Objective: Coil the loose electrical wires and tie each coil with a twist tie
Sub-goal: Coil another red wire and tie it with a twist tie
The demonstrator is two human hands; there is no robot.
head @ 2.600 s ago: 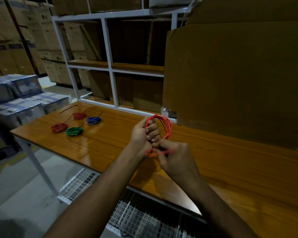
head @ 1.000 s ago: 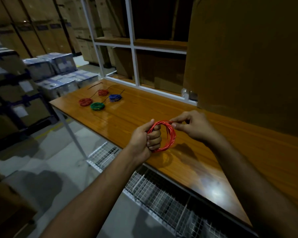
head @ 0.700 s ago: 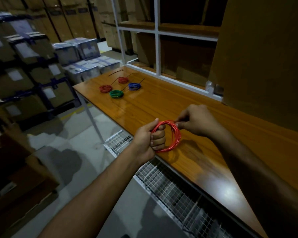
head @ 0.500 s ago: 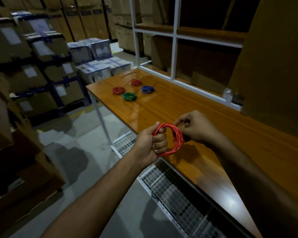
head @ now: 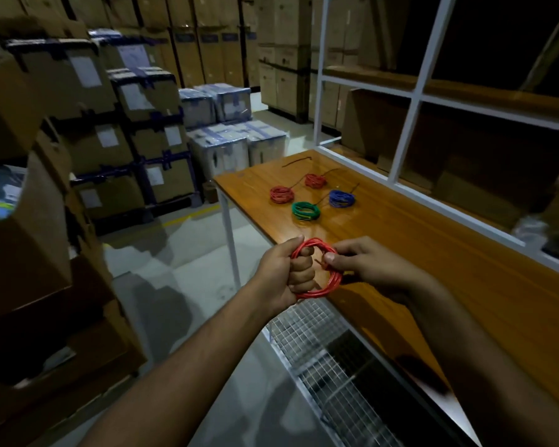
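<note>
Head view, landmark: we take the wooden table [head: 433, 253] as our reference, and place everything by its near edge and far end

Head view, red coil [head: 320, 279]: held in the air just over the table's near edge, its ring standing roughly upright and facing us

Head view, left hand [head: 288, 272]: fingers curled through the ring, gripping its left side, just off the table's near edge

Head view, right hand [head: 365, 262]: over the table, thumb and fingers pinching the ring's right side near a short dark end that may be a wire tip or a tie; we cannot tell which

Head view, key relation: both hands touch the coil from opposite sides, so we judge the right hand freer to wrap a tie across the bundle

Head view, finished coils: two red [head: 282, 193], one green [head: 305, 210], one blue [head: 341, 198], lying flat toward the table's far end, well apart from the hands

Head view, loose dark strand [head: 296, 162]: beyond them, at the table's far end
</note>
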